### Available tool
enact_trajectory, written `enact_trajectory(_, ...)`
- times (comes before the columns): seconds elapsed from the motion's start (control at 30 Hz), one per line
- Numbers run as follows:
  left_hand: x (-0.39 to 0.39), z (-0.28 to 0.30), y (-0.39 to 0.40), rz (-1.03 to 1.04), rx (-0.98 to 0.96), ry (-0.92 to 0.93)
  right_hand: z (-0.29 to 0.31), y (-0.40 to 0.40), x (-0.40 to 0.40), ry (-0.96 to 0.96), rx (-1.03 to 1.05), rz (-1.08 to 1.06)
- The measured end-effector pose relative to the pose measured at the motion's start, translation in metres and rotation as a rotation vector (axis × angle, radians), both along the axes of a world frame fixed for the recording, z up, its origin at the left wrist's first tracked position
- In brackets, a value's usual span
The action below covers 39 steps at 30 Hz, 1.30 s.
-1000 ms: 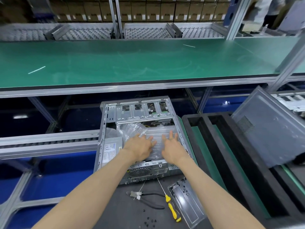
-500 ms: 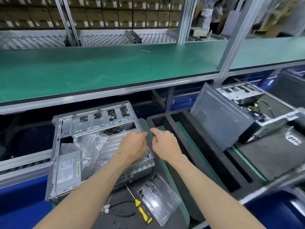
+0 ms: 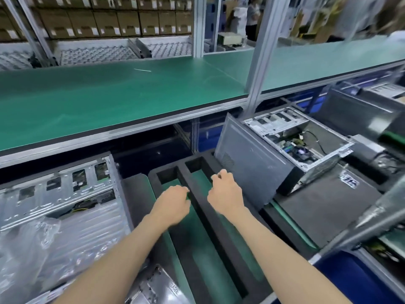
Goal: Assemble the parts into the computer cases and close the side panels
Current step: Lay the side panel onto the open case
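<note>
An open metal computer case (image 3: pixel 59 194) lies at the left with a clear plastic bag (image 3: pixel 54 242) inside it. A grey side panel (image 3: pixel 247 159) leans at the right against a second open case (image 3: pixel 300 139) that shows cables and a board. My left hand (image 3: pixel 173 205) and my right hand (image 3: pixel 225 194) hover over a black foam tray (image 3: pixel 219 238) between the cases. Both hands have loosely curled fingers and hold nothing. The right hand is just short of the leaning panel.
A green shelf (image 3: pixel 109 95) overhangs the work level, carried by an aluminium post (image 3: pixel 260 62). A clear plastic plate (image 3: pixel 157 286) lies at the bottom beside the left case. Cardboard boxes (image 3: pixel 109 20) line the back. A person (image 3: pixel 252 16) stands far behind.
Both hands have left the bag in the left case and moved right over the foam tray. The view has swung right, bringing the leaning panel and second case closer.
</note>
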<state>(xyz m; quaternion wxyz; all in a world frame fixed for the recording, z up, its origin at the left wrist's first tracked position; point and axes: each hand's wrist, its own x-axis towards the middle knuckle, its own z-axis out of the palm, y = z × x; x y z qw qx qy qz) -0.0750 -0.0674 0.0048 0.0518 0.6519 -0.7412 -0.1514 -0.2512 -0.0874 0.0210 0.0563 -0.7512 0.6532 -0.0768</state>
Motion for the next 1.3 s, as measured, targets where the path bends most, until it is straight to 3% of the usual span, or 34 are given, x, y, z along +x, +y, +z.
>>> enact_trajectory(0.17, -0.045, -0.003, -0.042, -0.055, 0.091, 0.08, -0.001, -0.045, -0.046, 0.098, -0.088, -0.078)
enact_trajectory(0.53, -0.108, 0.008, -0.103, -0.026, 0.108, 0.208, 0.023, -0.106, -0.103, 0.25, -0.061, -0.34)
enact_trajectory(0.7, -0.115, 0.011, -0.111, 0.007, 0.148, 0.263, 0.039, -0.109, -0.11, 0.255, -0.136, -0.249)
enact_trajectory(0.83, -0.126, 0.016, -0.115, 0.163, 0.206, 0.559, 0.043, -0.097, -0.092, 0.202, -0.174, -0.137)
enact_trajectory(1.0, -0.141, 0.027, -0.118, 0.369, 0.431, 1.185, 0.041, -0.076, -0.06, 0.109, -0.18, -0.056)
enact_trajectory(1.1, -0.145, 0.043, -0.121, 0.517, 0.474, 1.428, 0.042, -0.068, -0.055, 0.097, -0.182, -0.045)
enact_trajectory(1.2, -0.149, 0.063, -0.131, 0.573, 0.452, 1.394, 0.046, -0.061, -0.061, 0.07, -0.189, -0.036)
enact_trajectory(1.3, -0.156, 0.082, -0.136, 0.564, 0.402, 1.176, 0.049, -0.057, -0.066, 0.033, -0.163, -0.021)
